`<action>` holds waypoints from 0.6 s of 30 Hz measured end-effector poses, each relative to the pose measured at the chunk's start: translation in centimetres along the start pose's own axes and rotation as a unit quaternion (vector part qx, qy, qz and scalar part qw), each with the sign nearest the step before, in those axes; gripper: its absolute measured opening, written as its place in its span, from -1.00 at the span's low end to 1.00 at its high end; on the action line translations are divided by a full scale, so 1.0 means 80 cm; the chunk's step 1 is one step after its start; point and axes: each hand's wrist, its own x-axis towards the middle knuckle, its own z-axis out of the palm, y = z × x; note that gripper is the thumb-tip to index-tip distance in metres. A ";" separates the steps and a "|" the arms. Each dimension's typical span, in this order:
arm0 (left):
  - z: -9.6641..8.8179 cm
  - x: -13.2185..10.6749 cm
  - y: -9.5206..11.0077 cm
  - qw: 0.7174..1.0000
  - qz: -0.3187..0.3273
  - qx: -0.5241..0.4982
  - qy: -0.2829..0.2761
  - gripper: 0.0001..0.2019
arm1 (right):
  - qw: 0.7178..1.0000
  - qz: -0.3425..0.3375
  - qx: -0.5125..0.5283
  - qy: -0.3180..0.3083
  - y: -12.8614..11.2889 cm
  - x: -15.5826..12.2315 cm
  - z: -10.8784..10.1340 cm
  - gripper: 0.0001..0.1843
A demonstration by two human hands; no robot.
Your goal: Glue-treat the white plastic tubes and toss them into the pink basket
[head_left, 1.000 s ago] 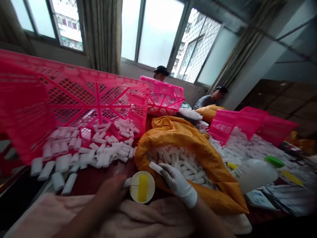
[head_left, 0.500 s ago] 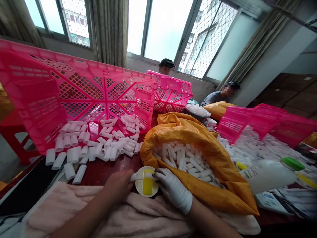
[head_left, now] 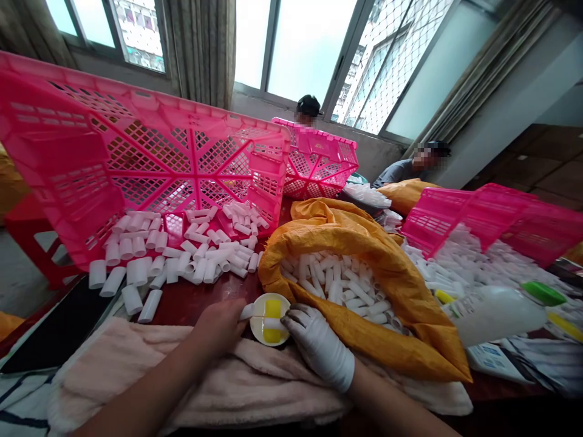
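My left hand [head_left: 218, 328], bare, grips one end of a white tube [head_left: 248, 311] that lies across a round dish with a yellow pad [head_left: 272, 318]. The dish sits at the table's near side, partly on a pale pink towel [head_left: 228, 388]. My right hand [head_left: 319, 346], in a white glove, rests just beside the dish, its fingertips by the dish's rim and nothing visible in them. Right of that glove, an orange woven sack [head_left: 346, 233] lies open, full of loose white tubes [head_left: 332, 282]. More white tubes lie heaped on the dark red table [head_left: 182, 297].
Tilted pink plastic crates [head_left: 191, 158] stand at the back left and centre, with another [head_left: 483, 218] at right above a spread of tubes. A white bottle with a green cap [head_left: 496, 315] lies at right. Two co-workers [head_left: 308, 108] sit beyond, below the windows.
The tube has gone from my gloved right hand to my left hand and now lies across the dish. My hands have come closer together, and the view has levelled.
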 end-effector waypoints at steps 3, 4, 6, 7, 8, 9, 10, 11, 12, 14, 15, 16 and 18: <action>-0.002 0.001 0.002 1.000 -0.010 0.002 -0.006 -0.80 | 0.999 -0.051 -0.012 -0.009 -0.005 -0.004 0.001 -0.78; -0.002 0.001 0.002 1.000 -0.013 0.004 -0.010 -0.80 | 0.997 -0.070 -0.007 -0.013 -0.007 -0.005 0.000 -0.79; -0.003 0.002 0.003 1.000 -0.016 0.008 -0.012 -0.80 | 0.994 -0.102 0.014 -0.034 -0.011 -0.005 -0.003 -0.79; -0.002 0.002 0.003 1.000 -0.017 0.009 -0.012 -0.79 | 0.992 -0.112 0.027 -0.044 -0.012 -0.004 -0.004 -0.79; -0.002 0.003 0.003 1.000 -0.018 0.009 -0.011 -0.79 | 0.991 -0.118 0.041 -0.050 -0.014 -0.003 -0.005 -0.79; -0.001 0.003 0.003 1.000 -0.019 0.009 -0.009 -0.79 | 0.990 -0.118 0.056 -0.044 -0.015 -0.002 -0.005 -0.80; -0.001 0.003 0.003 1.000 -0.019 0.009 -0.004 -0.79 | 0.991 -0.110 0.076 -0.024 -0.015 -0.001 -0.005 -0.79; -0.002 0.002 0.004 1.000 -0.017 0.012 0.007 -0.80 | 0.990 -0.093 0.108 0.011 -0.016 0.000 -0.005 -0.79; -0.003 0.001 0.005 0.999 -0.011 0.018 0.025 -0.81 | 0.984 -0.068 0.153 0.062 -0.016 0.002 -0.004 -0.79; -0.008 -0.001 0.008 0.997 0.009 0.028 0.073 -0.85 | 0.946 0.005 0.266 0.183 -0.016 0.007 0.000 -0.76; -0.011 -0.003 0.010 0.995 0.022 0.030 0.093 -0.85 | 0.916 0.043 0.322 0.234 -0.016 0.011 0.002 -0.73; -0.014 -0.004 0.012 0.994 0.036 0.028 0.104 -0.85 | 0.886 0.071 0.371 0.269 -0.017 0.014 0.003 -0.72; -0.020 -0.007 0.017 0.993 0.061 0.014 0.099 -0.85 | 0.845 0.097 0.434 0.296 -0.018 0.020 0.002 -0.73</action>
